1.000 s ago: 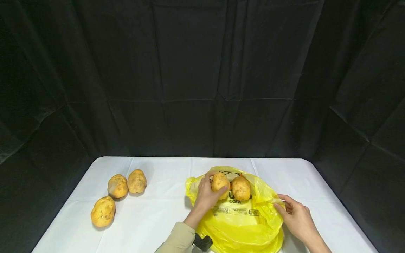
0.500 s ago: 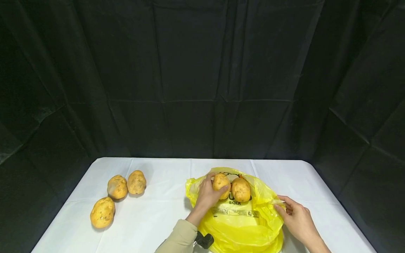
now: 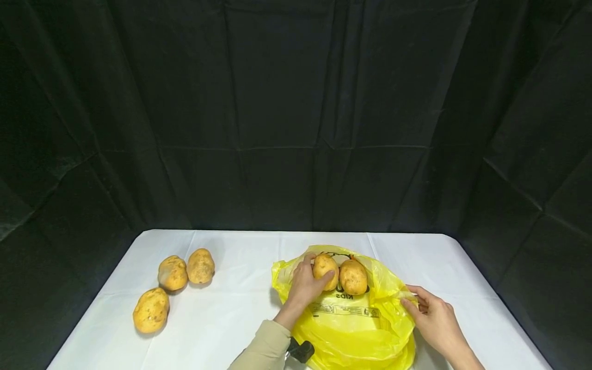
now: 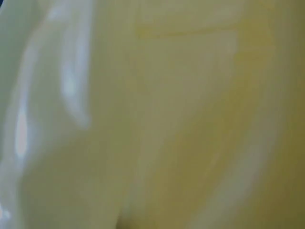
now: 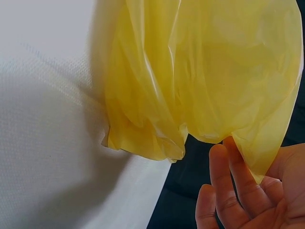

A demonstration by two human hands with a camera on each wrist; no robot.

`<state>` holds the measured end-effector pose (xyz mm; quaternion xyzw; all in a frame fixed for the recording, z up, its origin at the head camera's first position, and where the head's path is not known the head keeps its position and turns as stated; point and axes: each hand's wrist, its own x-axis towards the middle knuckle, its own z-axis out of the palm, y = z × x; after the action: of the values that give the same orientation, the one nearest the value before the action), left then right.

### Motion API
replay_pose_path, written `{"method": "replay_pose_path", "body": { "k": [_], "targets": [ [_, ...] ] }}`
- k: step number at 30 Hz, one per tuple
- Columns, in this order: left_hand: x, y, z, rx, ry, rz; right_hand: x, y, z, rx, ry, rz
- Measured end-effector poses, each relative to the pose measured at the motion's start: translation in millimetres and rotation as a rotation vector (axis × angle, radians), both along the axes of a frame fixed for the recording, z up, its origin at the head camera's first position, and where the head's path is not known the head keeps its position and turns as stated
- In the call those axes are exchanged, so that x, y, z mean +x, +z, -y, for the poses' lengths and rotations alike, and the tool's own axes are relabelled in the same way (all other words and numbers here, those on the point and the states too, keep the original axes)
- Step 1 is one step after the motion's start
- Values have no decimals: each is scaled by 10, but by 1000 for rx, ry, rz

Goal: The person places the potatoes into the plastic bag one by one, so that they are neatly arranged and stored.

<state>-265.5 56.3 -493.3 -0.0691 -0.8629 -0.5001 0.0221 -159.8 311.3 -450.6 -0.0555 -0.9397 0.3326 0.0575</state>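
Observation:
A yellow plastic bag [image 3: 351,336] lies spread on the table with its mouth open. Inside it my left hand [image 3: 304,290] grips a potato [image 3: 325,270], thumb on the near side and fingers round the far left. Just right of that one sits a second potato [image 3: 353,277]; orange bits show behind it, too small to identify. My right hand [image 3: 435,319] pinches the bag's right edge between thumb and fingers. In the right wrist view the bag [image 5: 200,81] hangs from that pinch. Blurred yellow plastic [image 4: 152,119] fills the left wrist view, hiding the left hand there.
Three more potatoes lie at the table's left: one nearest [image 3: 151,310], one behind it [image 3: 172,273] and one at the back [image 3: 200,266]. The white cloth [image 3: 222,318] covers the table, and black drapes [image 3: 277,113] stand round the back and sides.
My left hand and its potato have shifted slightly right, closer to the second potato. The right hand keeps its pinch on the bag and has hardly moved.

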Motion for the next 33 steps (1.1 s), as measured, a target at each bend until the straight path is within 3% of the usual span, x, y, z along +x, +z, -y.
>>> {"method": "replay_pose_path", "body": {
  "k": [7, 16, 20, 27, 33],
  "targets": [
    [43, 37, 70, -94, -53, -6, 1, 4, 2, 18, -3, 18],
    [79, 132, 195, -118, -109, -74, -17, 17, 6, 5, 10, 24],
    [134, 177, 249, -99, -125, -152, -31, 16, 10, 0, 11, 23],
    [212, 204, 343, -27, -166, -360, -40, 8, 22, -4, 9, 31],
    [267, 263, 465, 28, -194, -414, -46, 16, 32, 7, 10, 17]
  ]
}}
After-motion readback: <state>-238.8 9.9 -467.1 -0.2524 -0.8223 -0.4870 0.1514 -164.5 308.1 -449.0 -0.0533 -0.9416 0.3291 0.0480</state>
